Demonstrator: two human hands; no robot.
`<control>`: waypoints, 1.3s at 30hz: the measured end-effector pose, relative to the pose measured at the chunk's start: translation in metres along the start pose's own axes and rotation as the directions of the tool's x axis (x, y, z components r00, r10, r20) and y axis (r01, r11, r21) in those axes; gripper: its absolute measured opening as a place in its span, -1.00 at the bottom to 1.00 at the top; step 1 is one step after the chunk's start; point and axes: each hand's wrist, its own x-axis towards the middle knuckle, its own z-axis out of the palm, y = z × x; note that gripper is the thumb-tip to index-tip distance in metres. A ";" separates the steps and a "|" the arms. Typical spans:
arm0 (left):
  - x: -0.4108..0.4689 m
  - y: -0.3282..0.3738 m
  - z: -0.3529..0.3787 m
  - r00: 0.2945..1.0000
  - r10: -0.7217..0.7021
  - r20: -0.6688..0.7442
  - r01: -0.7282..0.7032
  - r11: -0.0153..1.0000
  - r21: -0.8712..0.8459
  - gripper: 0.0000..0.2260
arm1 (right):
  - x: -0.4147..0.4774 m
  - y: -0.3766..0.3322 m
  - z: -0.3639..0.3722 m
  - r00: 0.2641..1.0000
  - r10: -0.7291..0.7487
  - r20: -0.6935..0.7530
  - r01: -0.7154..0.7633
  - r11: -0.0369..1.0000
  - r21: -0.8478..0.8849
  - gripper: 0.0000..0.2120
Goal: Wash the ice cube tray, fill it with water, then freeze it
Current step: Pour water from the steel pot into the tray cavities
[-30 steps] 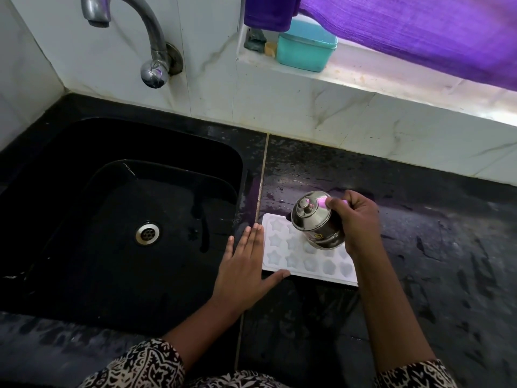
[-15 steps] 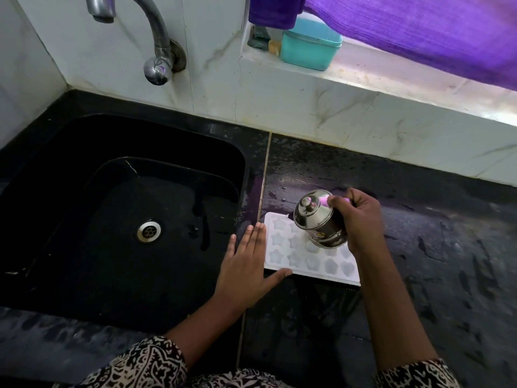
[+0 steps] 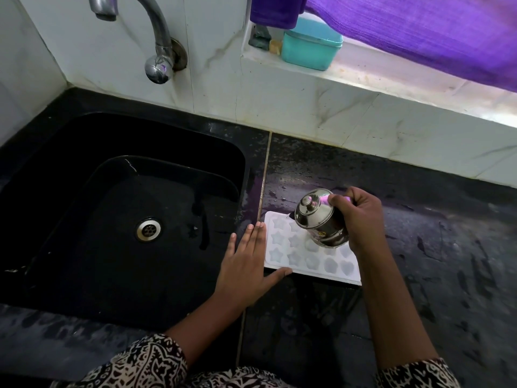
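Gripping a lidded steel jug (image 3: 321, 219), right hand (image 3: 358, 219) tilts it over white star-moulded tray (image 3: 282, 247).

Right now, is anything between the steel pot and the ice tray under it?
Nothing visible. The right hand holds the steel pot tilted over the ice tray; the left hand rests flat at its left edge.

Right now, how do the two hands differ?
The left hand lies flat, fingers straight, beside the tray; the right hand curls round a steel pot. The left hand holds nothing; the right hand holds the pot tilted above the tray. Both are at the tray.
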 end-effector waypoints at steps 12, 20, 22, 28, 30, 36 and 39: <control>0.001 0.000 0.000 1.000 0.000 0.005 0.000 1.000 0.008 -0.01 | 0.000 -0.001 0.000 1.000 -0.015 -0.004 0.015 1.000 -0.003 -0.73; 0.000 0.000 0.000 1.000 0.003 -0.002 -0.003 1.000 0.008 -0.01 | 0.000 -0.002 0.001 1.000 -0.018 0.000 0.018 1.000 -0.013 -0.76; 0.000 0.000 0.000 1.000 0.004 -0.003 -0.004 1.000 0.004 -0.01 | 0.000 -0.002 0.001 1.000 -0.015 0.001 0.015 1.000 -0.012 -0.77; 0.001 -0.001 0.000 1.000 0.004 -0.003 -0.004 1.000 -0.004 -0.01 | 0.001 -0.004 0.001 1.000 -0.014 -0.003 0.014 1.000 0.009 -0.76; 0.001 -0.001 0.000 1.000 0.002 -0.007 -0.002 1.000 -0.010 -0.01 | 0.002 -0.005 0.001 1.000 -0.011 -0.005 0.011 1.000 0.026 -0.74; 0.001 -0.001 0.000 1.000 0.006 -0.019 -0.006 1.000 -0.025 -0.01 | 0.003 -0.005 0.000 1.000 0.000 -0.015 0.001 0.997 0.079 -0.70; 0.000 -0.001 0.000 1.000 0.009 -0.020 -0.010 1.000 -0.025 -0.02 | 0.003 -0.005 -0.001 0.999 0.030 -0.027 -0.026 0.990 0.140 -0.70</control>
